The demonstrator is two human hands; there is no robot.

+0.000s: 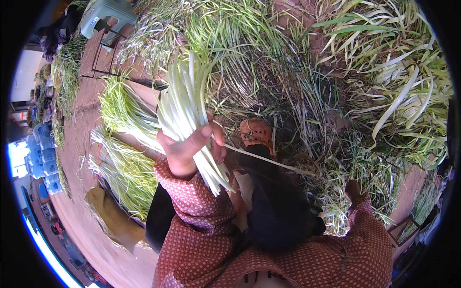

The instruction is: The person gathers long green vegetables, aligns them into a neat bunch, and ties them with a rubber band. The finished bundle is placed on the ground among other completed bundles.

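My left hand is closed around a bunch of pale green-white leafy stalks, with the cut white ends below the fist and the leaves above. One thin pale stalk stretches from beside this hand to the right. My right hand hangs low at the right, over loose green and white stalks; its fingers are dark and partly hidden, so its hold is unclear. Left of my left hand lie a pile of trimmed yellow-green stalks and bundles of stalks with red ties.
Heaps of untrimmed stalks and broad pale leaves cover the ground ahead. A green plastic stool and a low metal-framed seat stand at upper left. A yellowish sack lies lower left. A person sits far left. My orange clog is among debris.
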